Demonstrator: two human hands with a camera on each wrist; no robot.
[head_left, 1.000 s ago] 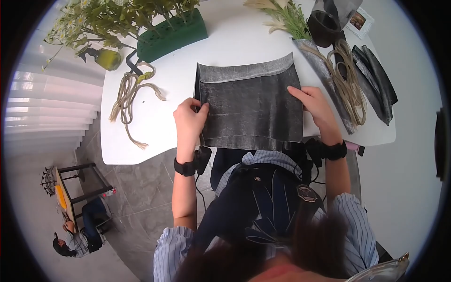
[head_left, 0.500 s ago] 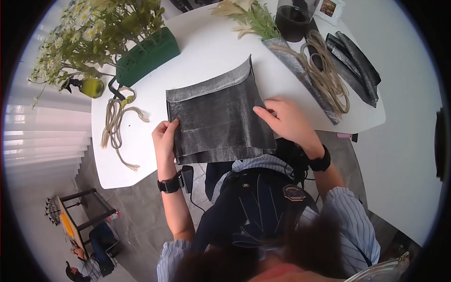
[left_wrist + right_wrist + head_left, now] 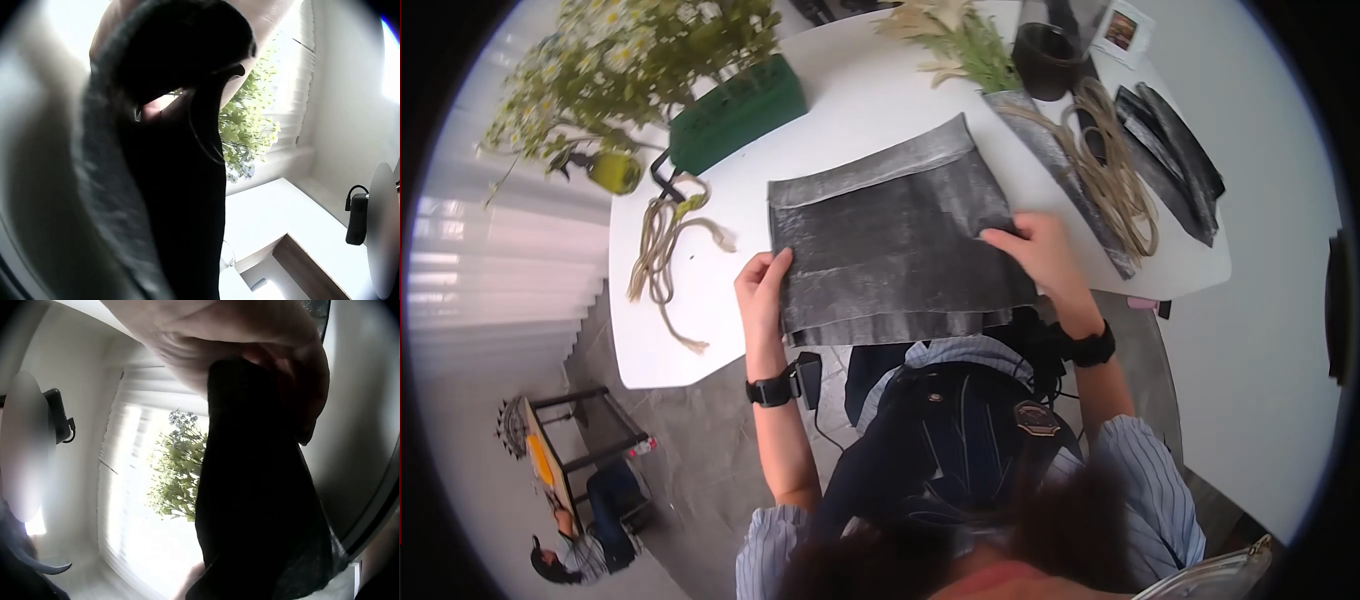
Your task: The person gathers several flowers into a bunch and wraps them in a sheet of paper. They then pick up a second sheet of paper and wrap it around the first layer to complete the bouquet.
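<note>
A folded sheet of black, grey-streaked, papery material is held in front of the waist, its lower edge over the table's near edge. A paler band runs along its far edge, and its near edge shows overlapping layers. My left hand pinches the left side, thumb on top and the other fingers underneath. On the right side my right hand grips the edge the same way, thumb lying on the upper face. Seen from the left wrist, the dark sheet curls in open folds below the hand.
A green block with artificial daisies stands back left, near a yellow-green bottle. Cord bundles lie left and right. Rolled dark sheets, a dark pot and a framed picture are at the right. Another person sits far left.
The sheet has tilted, its left side coming closer to the body, and both hands have moved with it, still gripping the sides. The head view has shifted too.
</note>
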